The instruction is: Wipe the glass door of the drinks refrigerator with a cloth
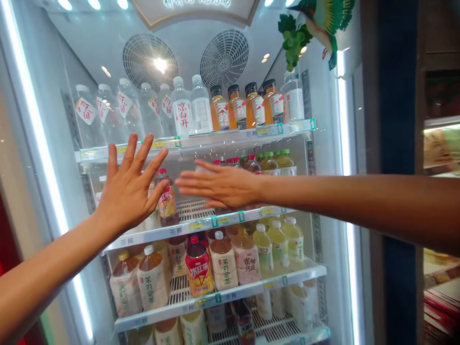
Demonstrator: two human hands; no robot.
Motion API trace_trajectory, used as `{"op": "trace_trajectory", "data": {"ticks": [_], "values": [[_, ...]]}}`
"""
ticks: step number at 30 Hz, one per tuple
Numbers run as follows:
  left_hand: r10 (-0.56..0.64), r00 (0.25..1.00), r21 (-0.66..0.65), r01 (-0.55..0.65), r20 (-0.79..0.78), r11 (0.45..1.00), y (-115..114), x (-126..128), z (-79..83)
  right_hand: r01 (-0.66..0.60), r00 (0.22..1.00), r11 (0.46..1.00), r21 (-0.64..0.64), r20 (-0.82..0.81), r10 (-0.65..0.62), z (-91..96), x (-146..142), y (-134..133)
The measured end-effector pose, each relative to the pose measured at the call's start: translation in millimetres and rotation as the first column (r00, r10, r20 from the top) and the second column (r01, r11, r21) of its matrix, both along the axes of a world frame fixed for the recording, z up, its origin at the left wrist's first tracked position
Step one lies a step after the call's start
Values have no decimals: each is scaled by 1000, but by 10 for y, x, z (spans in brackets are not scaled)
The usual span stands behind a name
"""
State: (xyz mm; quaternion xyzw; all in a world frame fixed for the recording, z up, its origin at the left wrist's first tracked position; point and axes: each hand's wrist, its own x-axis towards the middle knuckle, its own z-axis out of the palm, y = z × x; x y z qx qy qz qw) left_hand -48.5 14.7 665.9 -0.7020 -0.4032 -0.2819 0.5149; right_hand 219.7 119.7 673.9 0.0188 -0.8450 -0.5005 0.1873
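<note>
Both my arms reach toward an open drinks fridge (pixel 325 163). My left hand (pixel 130 187) is raised with its fingers spread, empty, in front of the second shelf (pixel 201 223), close to a dark tea bottle with a red cap (pixel 166 199). My right hand (pixel 219 186) stretches flat with fingers extended leftward over the bare wire part of that shelf, holding nothing. Behind it stand red-capped and green-capped bottles (pixel 268 163).
Top shelf (pixel 215 139) carries clear water bottles (pixel 183 108) and orange drink bottles (pixel 237 106). Lower shelves hold tea and a red-labelled bottle (pixel 198 268). Two round fan grilles (pixel 224 58) sit above. The glass door edge (pixel 32 143) stands at left; a dark frame (pixel 398 96) at right.
</note>
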Motion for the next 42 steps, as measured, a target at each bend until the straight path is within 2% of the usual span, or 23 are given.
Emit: {"op": "trace_trajectory", "data": {"ticks": [2,4,5,6,7,9,11,13,16,17,19,21,23,25,28,29,30,32,34,36,39,40,42], "values": [[-11,1000,2,11,29,1000,3,-18,68,55,970,997,-50,-235,-65,367,-11,45],[-34,995,30,32,95,999,-10,-14,78,81,855,991,-107,-503,-124,593,-54,73],[-50,990,46,44,132,998,-20,-11,49,81,811,990,-113,-570,-131,587,-100,64],[-65,984,58,56,163,997,-30,-12,-2,79,813,992,-95,-570,-119,501,-161,37],[-78,980,63,68,183,996,-40,-17,-68,71,860,996,-57,-502,-90,360,-233,-3],[-89,977,55,80,194,995,-55,-40,-210,39,975,998,44,-219,-28,61,-368,-89],[-89,981,55,81,170,995,-63,-66,-314,24,1000,995,93,-18,-22,-35,-429,-130],[-84,987,64,75,136,995,-64,-72,-355,57,989,997,54,-141,-49,136,-389,-104],[-86,993,99,77,86,992,-46,-15,-342,54,830,996,-73,-550,-86,434,-208,-12],[-87,994,110,79,70,991,-30,24,-333,37,799,996,-83,-597,-79,425,-135,11],[-97,995,119,92,34,989,17,136,-317,19,871,998,-53,-489,-43,220,35,35],[-108,994,103,108,-4,989,84,297,-303,20,971,1000,-15,-240,-24,-64,273,65],[-117,992,86,120,-40,989,168,509,-285,34,986,999,-13,-163,-36,-199,604,141],[-120,990,87,126,-74,988,265,774,-265,50,932,998,-44,-356,-63,-131,987,268],[-135,985,94,146,-108,985,429,1239,-240,58,750,991,-120,-650,-123,30,1453,454],[-142,983,92,153,-118,984,484,1401,-233,60,740,989,-137,-659,-136,28,1550,492],[-148,981,87,159,-125,983,535,1560,-225,64,771,987,-146,-620,-142,-3,1625,518],[-157,979,83,169,-129,982,621,1858,-202,74,887,988,-133,-444,-127,-82,1758,555],[-169,978,90,180,-118,980,680,2111,-164,79,942,991,-106,-317,-109,-55,1939,617],[-165,981,101,175,-99,979,715,2311,-113,78,906,991,-107,-408,-115,127,2172,716],[-145,987,123,152,-70,981,754,2509,-39,45,716,987,-155,-684,-140,430,2438,838],[-137,989,126,144,-60,982,768,2552,-19,33,690,987,-156,-711,-135,469,2473,852],[-130,991,126,134,-44,983,798,2609,8,29,762,992,-125,-639,-103,450,2483,846]]}}
